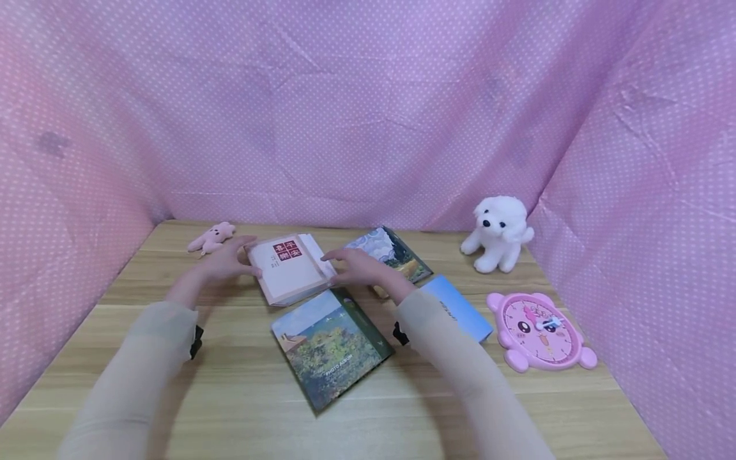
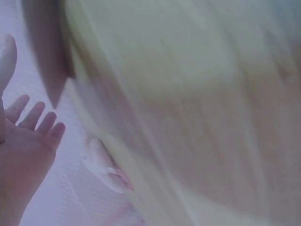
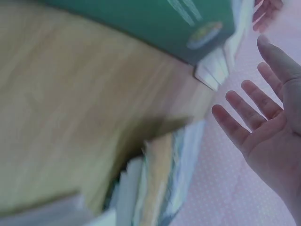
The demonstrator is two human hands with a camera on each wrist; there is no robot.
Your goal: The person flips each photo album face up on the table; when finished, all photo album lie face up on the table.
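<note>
My left hand [image 1: 223, 262], right hand [image 1: 362, 267]: fingers parted, gripping nothing | cream-white rectangular album with red square print [image 1: 290, 271]: on pale wood-grained table [image 1: 230, 396], between them | fingertip contact: cannot tell; left-wrist view blurred

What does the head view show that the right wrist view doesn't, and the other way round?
Only the head view: the white dog, the pink clock, the small pink toy and the red square on the pale album.

Only the right wrist view: the palm of the right hand.

Both: that hand, the left hand, the green-edged album, table and pink cloth.
</note>
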